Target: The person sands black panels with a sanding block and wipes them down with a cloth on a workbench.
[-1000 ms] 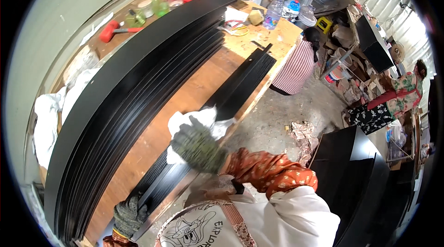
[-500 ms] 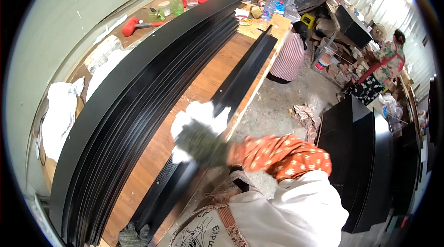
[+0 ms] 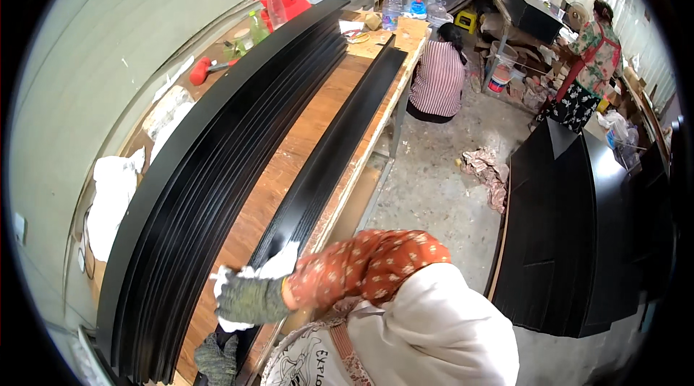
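A long black moulding strip (image 3: 329, 144) with a grooved profile lies along the wood-topped bench. My right hand (image 3: 254, 301), in a dark grey-green glove, is closed round a white cloth (image 3: 278, 262) and presses it on the strip near its close end. At that close end my left hand (image 3: 215, 357), gloved alike, grips the strip; part of its fingers is hidden. To the left, a thick stack of long black strips (image 3: 217, 162) runs beside it and looks bowed in this view.
Bench wood (image 3: 307, 126) shows between stack and strip. Behind the stack are a red mallet (image 3: 199, 71), white cloths (image 3: 112, 194) and bottles (image 3: 275, 6). Black panels (image 3: 549, 234) stand at right. One person (image 3: 439, 82) is low beside the bench; another (image 3: 596, 61) stands farther off.
My right hand has slid the white cloth along the strip toward me, close to my left hand. My left hand stays at the strip's near end. The view has shifted slightly.
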A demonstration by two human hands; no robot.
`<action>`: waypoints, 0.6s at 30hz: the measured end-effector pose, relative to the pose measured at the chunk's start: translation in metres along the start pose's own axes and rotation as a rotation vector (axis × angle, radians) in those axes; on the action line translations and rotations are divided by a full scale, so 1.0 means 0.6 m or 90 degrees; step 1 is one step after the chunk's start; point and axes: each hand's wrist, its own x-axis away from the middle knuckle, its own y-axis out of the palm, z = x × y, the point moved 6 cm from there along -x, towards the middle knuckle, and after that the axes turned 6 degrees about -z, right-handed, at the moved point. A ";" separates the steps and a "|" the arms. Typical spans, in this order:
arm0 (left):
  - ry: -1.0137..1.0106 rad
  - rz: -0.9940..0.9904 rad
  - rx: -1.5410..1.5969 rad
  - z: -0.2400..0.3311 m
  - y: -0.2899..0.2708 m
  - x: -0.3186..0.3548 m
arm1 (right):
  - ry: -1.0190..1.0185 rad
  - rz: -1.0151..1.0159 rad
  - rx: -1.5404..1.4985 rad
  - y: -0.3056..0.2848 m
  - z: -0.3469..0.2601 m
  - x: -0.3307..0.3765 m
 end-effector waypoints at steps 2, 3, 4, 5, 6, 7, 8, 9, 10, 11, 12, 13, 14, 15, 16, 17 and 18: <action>0.014 0.071 -0.003 -0.003 -0.008 0.019 | 0.058 -0.219 -0.225 -0.027 0.090 0.036; 0.034 0.137 -0.002 0.005 -0.019 0.032 | 0.099 -0.097 -0.122 -0.064 0.134 0.073; 0.036 0.140 -0.004 0.017 -0.028 0.044 | 0.137 0.025 -0.020 -0.104 0.173 0.114; 0.102 0.171 -0.004 0.041 -0.043 0.060 | 0.186 -0.011 0.002 -0.153 0.214 0.140; 0.170 0.203 -0.005 0.067 -0.058 0.073 | 0.235 -0.047 0.025 -0.204 0.255 0.169; 0.181 0.206 -0.006 0.089 -0.066 0.074 | 0.253 -0.049 0.086 -0.241 0.291 0.211; 0.197 0.174 -0.019 0.107 -0.067 0.075 | 0.270 -0.052 0.143 -0.274 0.311 0.236; 0.214 0.142 -0.033 0.126 -0.067 0.075 | 0.277 -0.051 0.147 -0.295 0.320 0.249; 0.231 0.110 -0.047 0.146 -0.066 0.072 | 0.312 -0.136 0.094 -0.301 0.331 0.264; 0.247 0.079 -0.062 0.166 -0.065 0.069 | 0.345 -0.218 0.040 -0.310 0.338 0.277; 0.226 0.090 -0.074 0.186 -0.079 0.075 | 0.352 -0.136 0.066 -0.299 0.351 0.271; 0.172 0.049 -0.080 0.207 -0.082 0.068 | 0.293 -0.026 -0.017 -0.288 0.350 0.268; 0.177 -0.015 -0.065 0.218 -0.034 0.000 | 0.274 0.042 -0.069 -0.268 0.350 0.311; 0.189 -0.017 -0.071 0.251 -0.023 -0.030 | 0.315 0.140 -0.597 -0.198 0.377 0.349; 0.257 -0.017 -0.035 0.280 -0.017 -0.046 | 0.291 0.013 -0.179 -0.198 0.362 0.340; 0.336 -0.017 0.001 0.316 -0.012 -0.059 | 0.263 0.167 -0.533 -0.173 0.371 0.363; 0.341 -0.014 -0.003 0.344 -0.010 -0.078 | 0.211 0.324 -0.882 -0.136 0.384 0.383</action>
